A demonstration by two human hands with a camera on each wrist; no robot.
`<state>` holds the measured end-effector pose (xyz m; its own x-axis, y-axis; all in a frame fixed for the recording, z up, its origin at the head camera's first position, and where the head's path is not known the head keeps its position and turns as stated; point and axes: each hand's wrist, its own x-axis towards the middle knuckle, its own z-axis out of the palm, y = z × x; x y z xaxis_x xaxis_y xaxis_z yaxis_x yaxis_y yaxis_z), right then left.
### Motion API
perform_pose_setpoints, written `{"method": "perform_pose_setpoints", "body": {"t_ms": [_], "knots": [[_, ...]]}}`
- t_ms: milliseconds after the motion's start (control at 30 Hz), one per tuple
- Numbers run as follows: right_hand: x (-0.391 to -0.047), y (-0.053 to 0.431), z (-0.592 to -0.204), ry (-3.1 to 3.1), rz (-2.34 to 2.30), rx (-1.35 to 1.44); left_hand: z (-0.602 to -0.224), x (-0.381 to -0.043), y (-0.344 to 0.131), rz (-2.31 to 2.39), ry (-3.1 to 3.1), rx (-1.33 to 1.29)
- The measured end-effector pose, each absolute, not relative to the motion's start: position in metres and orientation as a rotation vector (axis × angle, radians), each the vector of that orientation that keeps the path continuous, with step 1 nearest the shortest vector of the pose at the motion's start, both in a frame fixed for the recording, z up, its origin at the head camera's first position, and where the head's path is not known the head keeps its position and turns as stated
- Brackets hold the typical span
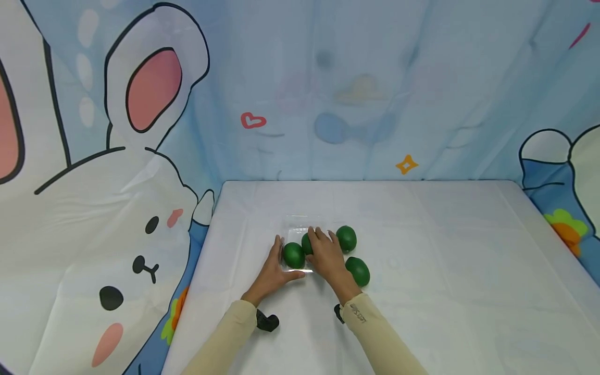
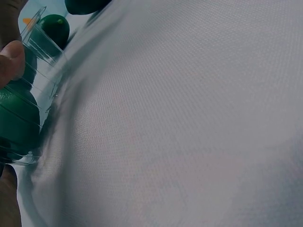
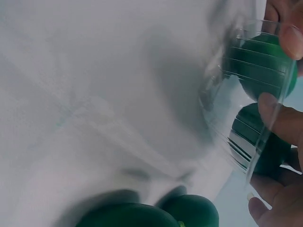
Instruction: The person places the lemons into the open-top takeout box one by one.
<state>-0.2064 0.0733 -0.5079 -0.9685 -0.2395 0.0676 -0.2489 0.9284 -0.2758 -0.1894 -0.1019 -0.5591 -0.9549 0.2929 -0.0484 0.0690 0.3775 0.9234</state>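
A clear plastic box [image 1: 296,223] stands on the white table with a green lime [image 1: 294,255] in its front left part. My left hand [image 1: 273,270] holds the box, fingers along its left side and thumb at the front edge. Over the box's right part, my right hand [image 1: 326,256] grips a second lime [image 1: 306,242], which its fingers partly cover. The right wrist view shows that lime [image 3: 274,153] behind the ridged box wall, with the right thumb at the rim. To the right of the box lie two loose limes, one farther back [image 1: 346,238] and one nearer [image 1: 358,272], beside the right wrist.
A white cloth covers the table [image 1: 450,271], which meets a blue printed curtain [image 1: 356,94] at the back. A large cartoon rabbit [image 1: 117,234] is printed on the left side. Black straps [image 1: 267,321] show at the sleeve cuffs.
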Motion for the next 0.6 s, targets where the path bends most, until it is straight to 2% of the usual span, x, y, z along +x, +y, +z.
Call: {"method": "perform_pose_setpoints", "body": {"t_ms": [600], "knots": [[-0.211, 0.069, -0.522, -3.056, 0.319, 0.456, -0.561, -0.190, -0.102, 1.634, 2.439, 0.368]]}}
